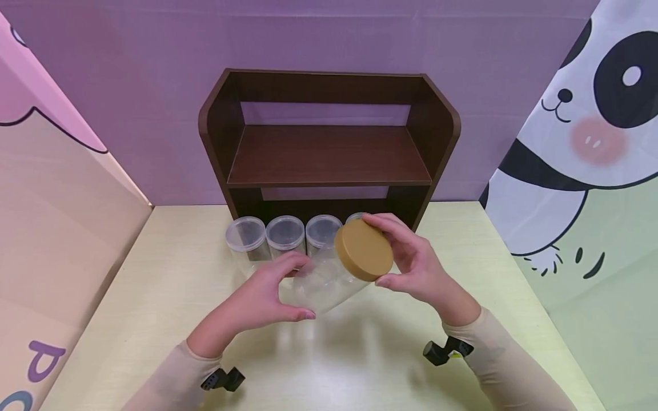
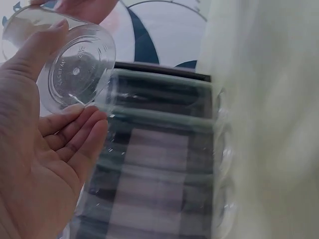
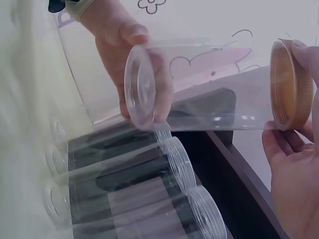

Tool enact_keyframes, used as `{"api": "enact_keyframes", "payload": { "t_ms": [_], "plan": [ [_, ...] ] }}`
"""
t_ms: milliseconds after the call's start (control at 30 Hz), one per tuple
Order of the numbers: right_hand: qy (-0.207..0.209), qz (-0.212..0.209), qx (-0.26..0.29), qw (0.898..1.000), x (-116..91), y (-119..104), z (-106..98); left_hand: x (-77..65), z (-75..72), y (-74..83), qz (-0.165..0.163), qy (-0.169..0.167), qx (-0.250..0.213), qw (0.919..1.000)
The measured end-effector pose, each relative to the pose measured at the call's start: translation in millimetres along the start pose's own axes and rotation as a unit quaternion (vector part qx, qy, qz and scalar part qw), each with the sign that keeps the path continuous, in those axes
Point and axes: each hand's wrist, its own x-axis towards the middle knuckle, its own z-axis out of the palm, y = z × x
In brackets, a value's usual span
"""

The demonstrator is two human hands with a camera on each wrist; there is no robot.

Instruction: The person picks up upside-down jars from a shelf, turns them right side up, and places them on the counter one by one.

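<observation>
A clear plastic jar (image 1: 329,281) is held tilted above the table, a golden-brown screw lid (image 1: 364,250) at its mouth end. My left hand (image 1: 267,297) grips the jar near its base, thumb on one side and fingers on the other; the moulded base (image 2: 77,69) faces the left wrist camera. The lid's edge is held by my right hand (image 1: 411,260), thumb below and fingers above, and its ribbed rim (image 3: 303,89) shows in the right wrist view. Just behind the held jar stand several clear jars without lids (image 1: 285,233), upright in a row.
Behind the row of jars, a dark brown two-tier shelf (image 1: 329,154) stands against a purple backdrop (image 1: 329,40). The pale tabletop (image 1: 175,297) extends in front and to both sides. Printed cartoon panels rise at left and right.
</observation>
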Motion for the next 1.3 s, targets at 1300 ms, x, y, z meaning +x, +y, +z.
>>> {"api": "enact_keyframes", "payload": {
  "t_ms": [1300],
  "plan": [
    [-0.036,0.077,-0.031,0.996,0,0,13,22.0,45.6,-12.2,-0.006,-0.04,-0.038,0.9984]
  ]
}}
